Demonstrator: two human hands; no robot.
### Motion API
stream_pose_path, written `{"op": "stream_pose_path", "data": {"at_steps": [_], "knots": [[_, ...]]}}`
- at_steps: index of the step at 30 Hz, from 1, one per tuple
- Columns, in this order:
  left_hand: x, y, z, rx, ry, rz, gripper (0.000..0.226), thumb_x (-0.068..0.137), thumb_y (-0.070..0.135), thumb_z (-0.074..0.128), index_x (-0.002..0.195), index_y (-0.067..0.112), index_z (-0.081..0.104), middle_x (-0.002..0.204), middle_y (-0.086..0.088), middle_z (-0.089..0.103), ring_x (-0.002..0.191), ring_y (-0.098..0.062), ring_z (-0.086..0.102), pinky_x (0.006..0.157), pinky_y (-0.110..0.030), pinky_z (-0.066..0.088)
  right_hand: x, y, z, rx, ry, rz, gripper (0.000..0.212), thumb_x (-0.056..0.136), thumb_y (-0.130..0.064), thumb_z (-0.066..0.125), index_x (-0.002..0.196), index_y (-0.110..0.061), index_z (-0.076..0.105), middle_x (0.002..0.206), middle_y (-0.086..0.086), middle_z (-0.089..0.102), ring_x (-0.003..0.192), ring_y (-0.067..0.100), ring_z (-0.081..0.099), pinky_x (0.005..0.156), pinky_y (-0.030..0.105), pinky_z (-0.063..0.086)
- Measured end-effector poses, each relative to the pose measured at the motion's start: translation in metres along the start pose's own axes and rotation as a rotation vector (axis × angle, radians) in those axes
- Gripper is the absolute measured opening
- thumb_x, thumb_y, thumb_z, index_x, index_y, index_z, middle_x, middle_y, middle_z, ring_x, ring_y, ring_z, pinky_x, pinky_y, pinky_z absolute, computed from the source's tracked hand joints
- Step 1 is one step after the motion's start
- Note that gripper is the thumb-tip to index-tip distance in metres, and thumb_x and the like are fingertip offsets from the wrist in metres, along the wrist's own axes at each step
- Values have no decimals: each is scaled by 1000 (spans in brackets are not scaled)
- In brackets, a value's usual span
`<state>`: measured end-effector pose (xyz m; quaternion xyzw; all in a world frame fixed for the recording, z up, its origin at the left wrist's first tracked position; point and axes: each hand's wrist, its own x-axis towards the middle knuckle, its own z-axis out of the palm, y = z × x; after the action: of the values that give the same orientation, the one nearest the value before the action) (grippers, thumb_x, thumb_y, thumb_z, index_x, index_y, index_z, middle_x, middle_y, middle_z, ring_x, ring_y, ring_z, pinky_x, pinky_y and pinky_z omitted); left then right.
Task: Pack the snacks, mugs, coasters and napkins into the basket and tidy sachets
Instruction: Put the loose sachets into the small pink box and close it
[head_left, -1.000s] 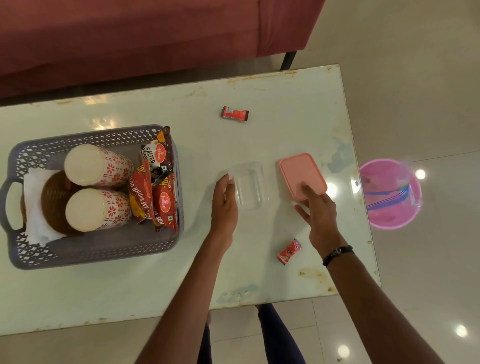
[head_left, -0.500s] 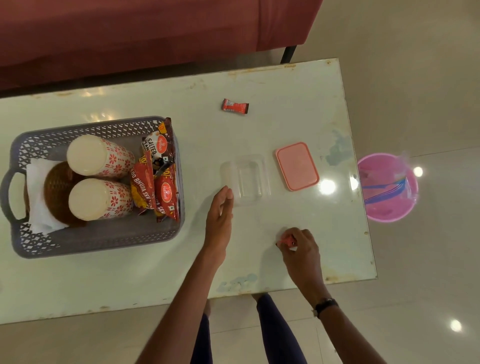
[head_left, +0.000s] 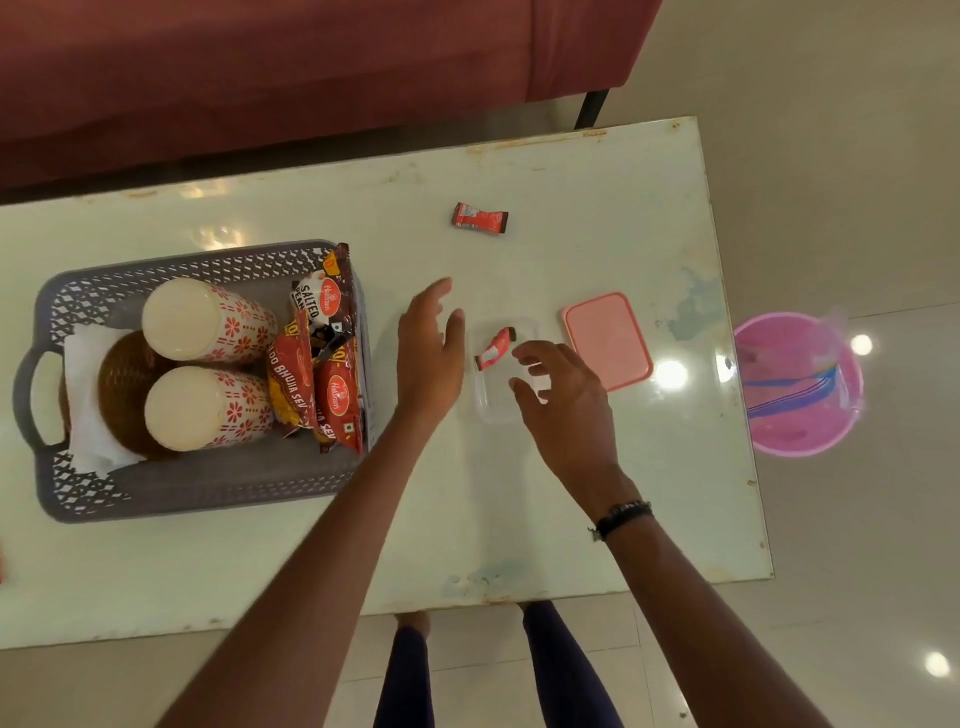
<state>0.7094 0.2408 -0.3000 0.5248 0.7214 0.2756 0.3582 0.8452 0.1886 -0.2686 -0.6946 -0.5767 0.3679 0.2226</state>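
At table centre, a small red sachet (head_left: 496, 348) now lies in the clear, lidless plastic box (head_left: 501, 374); half a second ago the right hand (head_left: 563, 402) was pinching it at the table's near edge. That hand hovers over the box with fingers spread and slack, holding nothing. Just beside the box at 9 o'clock, the left hand (head_left: 430, 353) is lifted off the white tabletop (head_left: 597, 208), fingers straight, also empty. One sachet is thus tidied; a second red sachet (head_left: 479, 217) lies loose at 12 o'clock, and the pink rectangular lid (head_left: 608, 340) waits at 3 o'clock, so the box probably closes last. Further out at 9 o'clock, the grey lattice basket (head_left: 197, 488) holds two floral mugs (head_left: 208, 364), a white napkin, brown woven coasters and snack packets (head_left: 322, 364) printed "Haldiram's", "SALTED" and "BHUJIA SEV".
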Motion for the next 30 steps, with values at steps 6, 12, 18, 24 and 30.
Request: {"op": "stream_pose_path", "data": {"at_steps": [6,12,18,24,30], "knots": [[82,16,17,450,-109,290,49,95,9,44,142,21,35,152,-1,33,142,-20,25,111,-36,34,-5,14,-4,91,10,-46,23,89,-6,60,110,-15,63,109,-2,67,99,10,62,80,28,59],[112,20,28,625,-150,388,34,94,8,47,127,14,54,128,-9,55,117,-24,49,95,-34,50,3,21,-7,128,-17,-61,20,92,-4,57,108,-13,65,109,-2,67,95,9,63,77,23,58],[66,39,16,116,55,233,25,89,22,60,110,10,69,90,1,73,75,-3,65,67,-3,44,6,20,-10,129,-36,-43,19,93,-4,55,107,-12,65,110,-2,67,94,10,64,76,24,58],[-40,42,12,125,120,133,27,86,30,65,110,20,69,94,0,76,75,-8,72,62,-23,58,5,14,-17,135,8,30,18,91,-1,53,98,-14,64,102,-5,67,88,7,64,71,20,55],[-63,38,10,342,-37,-37,45,86,41,61,126,20,59,112,-5,71,97,-20,70,85,-32,55,4,5,-23,68,70,1,17,90,0,56,100,-13,62,100,-4,66,85,6,62,69,9,50]]}}
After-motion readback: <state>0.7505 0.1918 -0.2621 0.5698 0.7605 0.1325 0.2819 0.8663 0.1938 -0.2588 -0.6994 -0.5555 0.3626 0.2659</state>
